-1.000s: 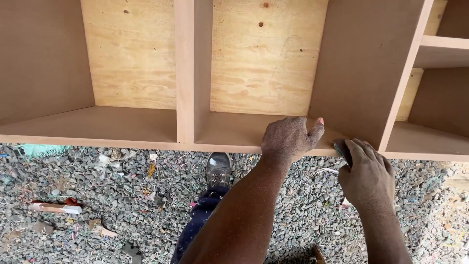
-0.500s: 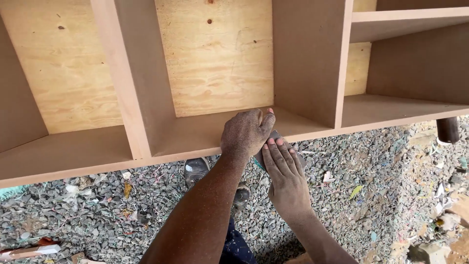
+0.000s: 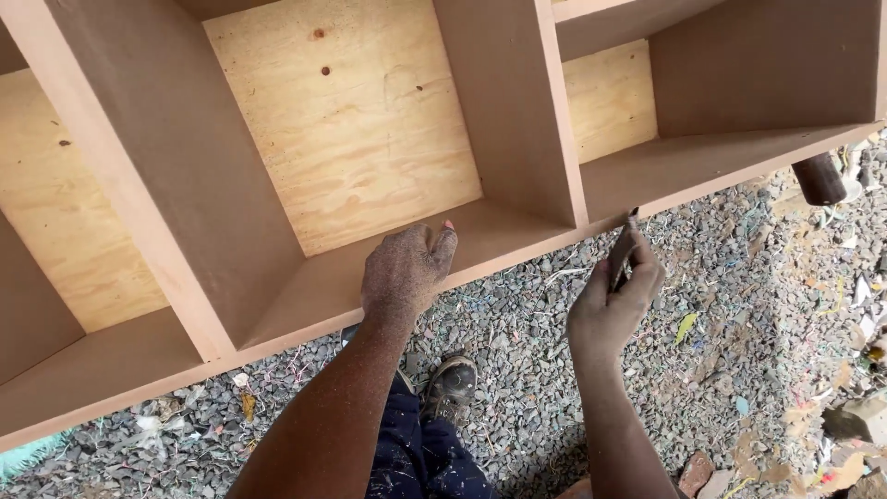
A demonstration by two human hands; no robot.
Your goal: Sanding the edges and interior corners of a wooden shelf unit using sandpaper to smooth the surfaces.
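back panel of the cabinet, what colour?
Pale yellow plywood back panel with dark knots; the head view shows it.

The shelf unit (image 3: 517, 120) is matt, smooth brown fibreboard, backed by a pale plywood panel (image 3: 351, 129) with visible grain and knots. The ground (image 3: 739, 305) is rough grey gravel. Fine dust coats the left hand (image 3: 404, 273); the shoe (image 3: 451, 383) looks like scuffed, dusty leather.
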